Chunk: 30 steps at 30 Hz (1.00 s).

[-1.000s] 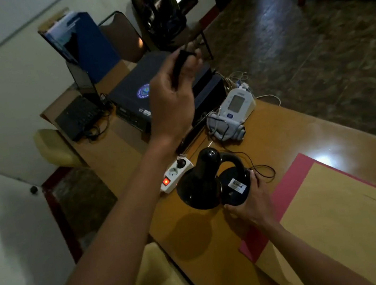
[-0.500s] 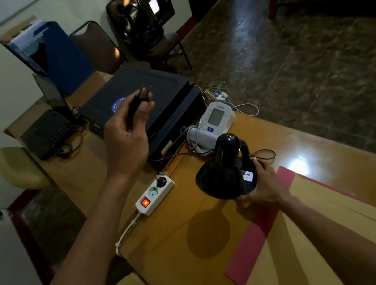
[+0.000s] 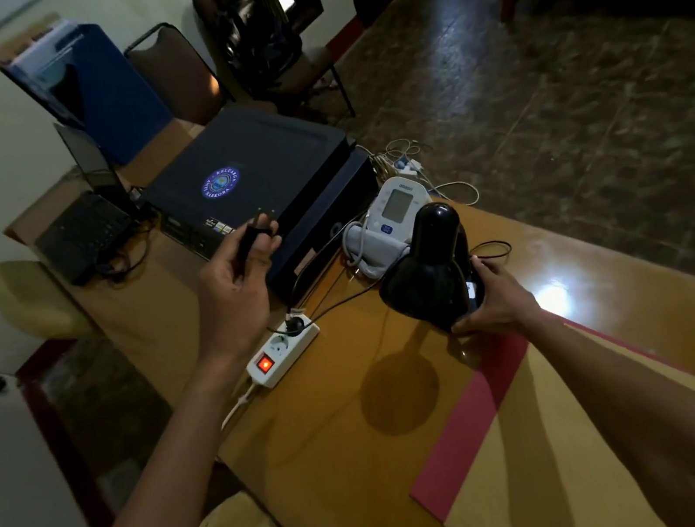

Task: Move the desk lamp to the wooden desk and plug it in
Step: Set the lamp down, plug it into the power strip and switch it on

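A black desk lamp (image 3: 427, 270) stands on the wooden desk (image 3: 320, 442), its shade bent down toward me. My right hand (image 3: 492, 301) grips its base from the right. My left hand (image 3: 238, 281) is raised above the desk, palm up, pinching the lamp's black plug (image 3: 252, 235) with its two prongs pointing up. Below that hand lies a white power strip (image 3: 283, 353) with a lit red switch; one black plug sits in its far socket and the near socket is free.
A black printer (image 3: 257, 177) and a white blood pressure monitor (image 3: 391, 221) with loose cables stand behind the lamp. Brown and red folders (image 3: 553, 459) lie at the near right. A laptop (image 3: 84, 215), chairs and a blue file box are farther back.
My left hand has come down and toward me with the plug, from high over the printer to just above the power strip. The view shifted; my right hand stays on the lamp base.
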### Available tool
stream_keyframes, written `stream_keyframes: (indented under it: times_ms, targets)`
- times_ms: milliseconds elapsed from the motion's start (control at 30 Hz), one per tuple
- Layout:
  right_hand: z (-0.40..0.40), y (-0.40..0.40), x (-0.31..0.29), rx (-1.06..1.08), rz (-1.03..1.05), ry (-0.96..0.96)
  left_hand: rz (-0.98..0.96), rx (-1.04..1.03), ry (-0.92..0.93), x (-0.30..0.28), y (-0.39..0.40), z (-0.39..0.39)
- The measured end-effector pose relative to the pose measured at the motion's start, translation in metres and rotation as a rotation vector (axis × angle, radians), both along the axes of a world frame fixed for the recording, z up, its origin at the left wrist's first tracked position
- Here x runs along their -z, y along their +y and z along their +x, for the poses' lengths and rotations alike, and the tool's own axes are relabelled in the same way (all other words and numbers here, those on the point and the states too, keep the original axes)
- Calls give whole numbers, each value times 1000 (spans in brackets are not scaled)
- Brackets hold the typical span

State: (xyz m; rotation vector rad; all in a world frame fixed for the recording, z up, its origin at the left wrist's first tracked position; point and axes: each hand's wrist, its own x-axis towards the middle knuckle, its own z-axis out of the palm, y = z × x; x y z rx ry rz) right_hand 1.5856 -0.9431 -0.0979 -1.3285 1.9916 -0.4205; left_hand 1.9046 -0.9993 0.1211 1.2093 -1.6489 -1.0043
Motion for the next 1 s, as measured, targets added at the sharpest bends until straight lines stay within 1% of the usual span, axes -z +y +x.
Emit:
stream_keyframes:
  times_ms: [200,333,467,533,633,733,800,867,933,1000]
  targets:
    - [-10,-15,-2,-16,31,31,31,16,-31,6,13,9]
    - [-14,-24,-2,13,34,31,37,15,-53,10,16,19]
    - [-10,-12,3,42,-13,4,61,-4,-79,19,23,33]
    - [-4,6,5,108,-35,-17,73,-25,-127,26,29,42]
    - [23,39,2,277,-155,-10,46,-87,-275,37,41,57]
    - [62,62,-9,335,-305,0,65,-145,-384,48,51,76]
    - [91,74,-16,279,-368,-45,141,-170,-417,60,57,87]
    - [121,81,-26,153,-407,-122,261,-175,-415,70,62,95]
    - [149,82,-38,43,-423,-192,378,-168,-376,80,68,99]
    - [175,79,-53,-12,-450,-253,477,-176,-284,90,72,99]
